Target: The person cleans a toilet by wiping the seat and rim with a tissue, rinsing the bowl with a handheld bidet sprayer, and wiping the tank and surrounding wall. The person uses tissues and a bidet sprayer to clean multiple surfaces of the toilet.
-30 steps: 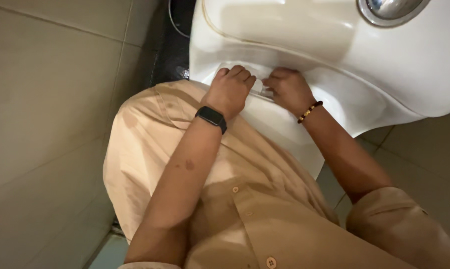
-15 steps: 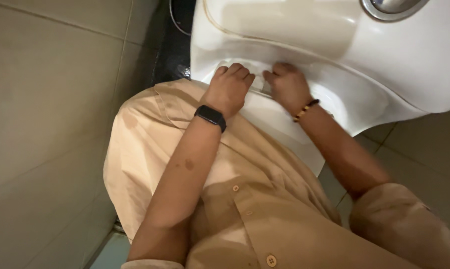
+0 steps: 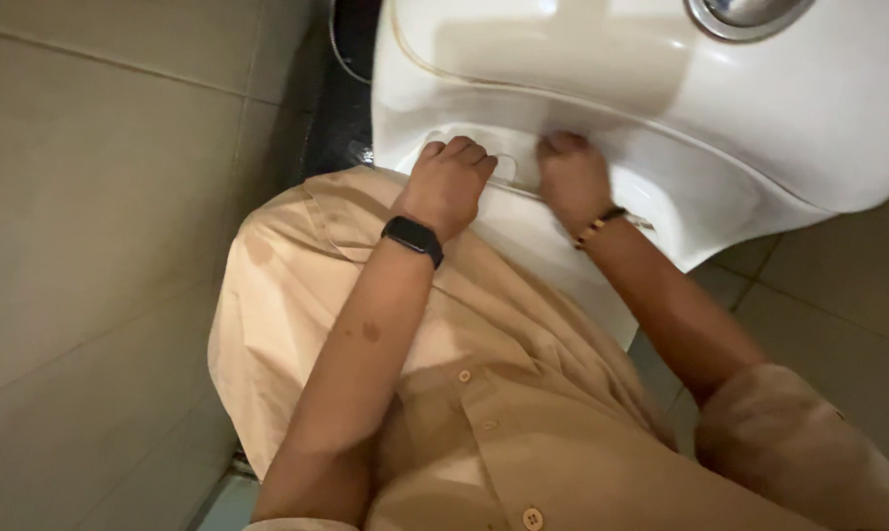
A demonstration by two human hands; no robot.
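both hands are pressed on the white toilet, where the tank meets the bowl. the left hand is curled, fingers bent over a small white piece; whether it is gripped cannot be told. the right hand, just beside, is clenched, its contents hidden. a black watch is worn on the left wrist, a bead bracelet on the right.

Your left hand rests left of your right hand; both seem to touch the toilet, wall tiles farther left.

Both fists, left hand & right hand, pressed on white toilet.
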